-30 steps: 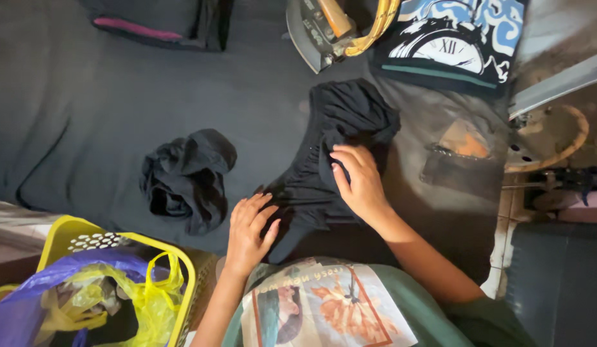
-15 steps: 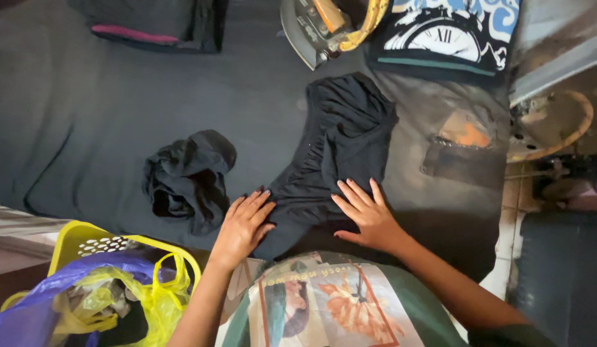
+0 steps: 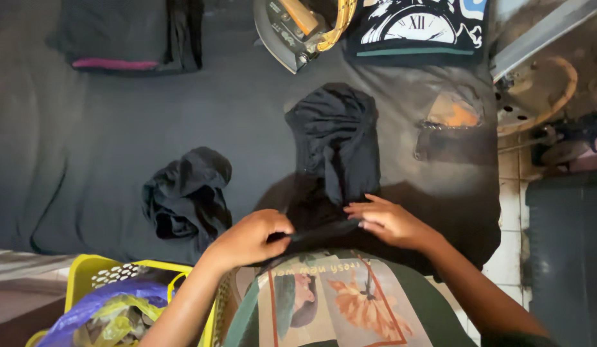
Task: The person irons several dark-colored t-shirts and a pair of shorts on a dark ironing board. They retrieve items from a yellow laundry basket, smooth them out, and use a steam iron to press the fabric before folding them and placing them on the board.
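Item: black garment (image 3: 337, 144), laid lengthwise at the middle of our dark-covered table (image 3: 86, 160), its near hem at the table's near edge. Our left hand (image 3: 250, 238) has its grip clamped on that near hem; our right hand (image 3: 392, 222) pinches the same hem, fingers together on the cloth. Left of it, apart: a crumpled black cloth (image 3: 186, 196). Far edge: an iron (image 3: 298, 29), a folded dark stack (image 3: 128, 35), a clock-print textile (image 3: 420, 29). Near left: a yellow basket (image 3: 83, 279).
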